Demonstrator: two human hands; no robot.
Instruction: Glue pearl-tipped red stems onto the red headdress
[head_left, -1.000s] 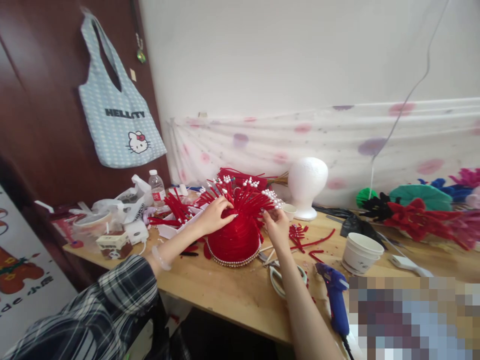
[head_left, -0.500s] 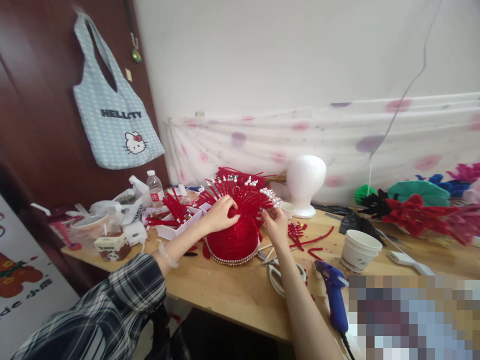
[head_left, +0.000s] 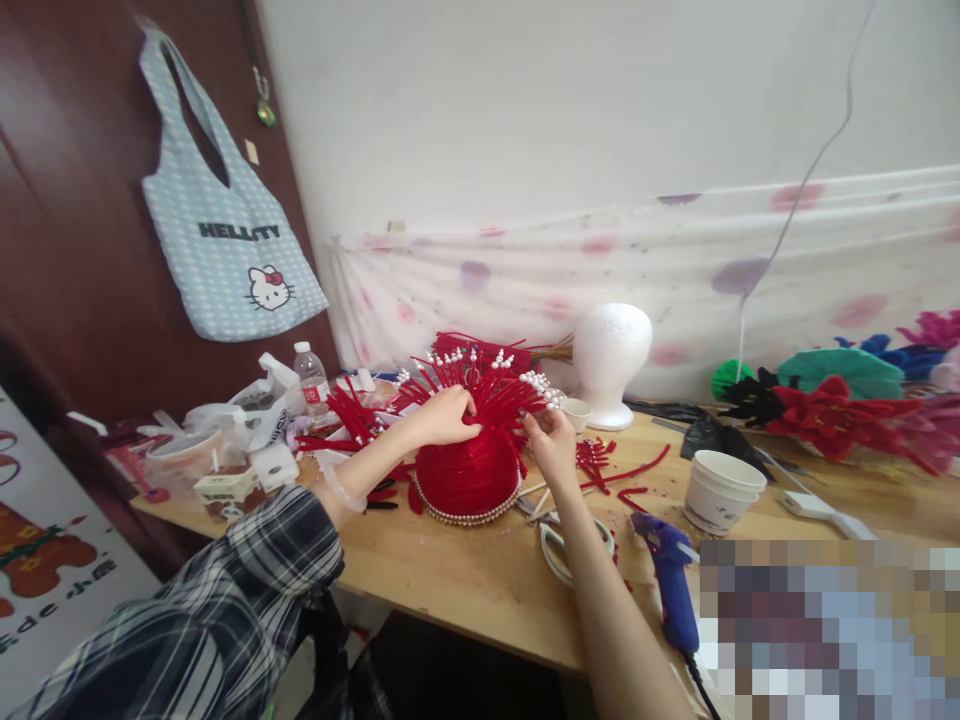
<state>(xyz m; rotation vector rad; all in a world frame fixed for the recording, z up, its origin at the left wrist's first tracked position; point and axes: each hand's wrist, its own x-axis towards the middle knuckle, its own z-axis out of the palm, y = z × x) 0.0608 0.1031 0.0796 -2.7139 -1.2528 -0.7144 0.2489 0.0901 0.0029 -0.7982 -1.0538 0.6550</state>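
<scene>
White wall (head_left: 525, 110) across the far side. Dark brown panelling (head_left: 60, 180) at far left. Wooden table (head_left: 420, 570) below, running left to right. Spotted cloth (head_left: 540, 270) hung behind it, white with pink and purple patches. Blue checked tote bag (head_left: 225, 260) hanging against the panelling. Fabric flowers (head_left: 840, 410) bunched at far right: red, black, pink, blue, teal.

Red headpiece (head_left: 469, 465) mid-table: dome at the bottom, sitting on the wood, fan of thin red stems (head_left: 510, 400) on top, many tipped with white beads (head_left: 536, 383). Foam head (head_left: 611, 360) upright, farther back and to the right of it. Blue glue gun (head_left: 673, 580) at near right.

Left hand (head_left: 450, 415) on top of the dome, at the root of the fan: fingers bent over, thumb apart on the near side. Tips partly lost against the red; cannot tell if pinching anything. Right hand (head_left: 551, 440) at the fan's right edge, thumb and fingertips drawn in close to the beaded stems. Pinch or just touch: cannot tell.

Nested paper cups (head_left: 720, 490) to the right, just beyond the glue gun. Scissors (head_left: 545, 550) partly under the right forearm. Short red pieces (head_left: 595, 465) loose right of the right hand. Pearl trim (head_left: 465, 520) along the dome's lower rim.
</scene>
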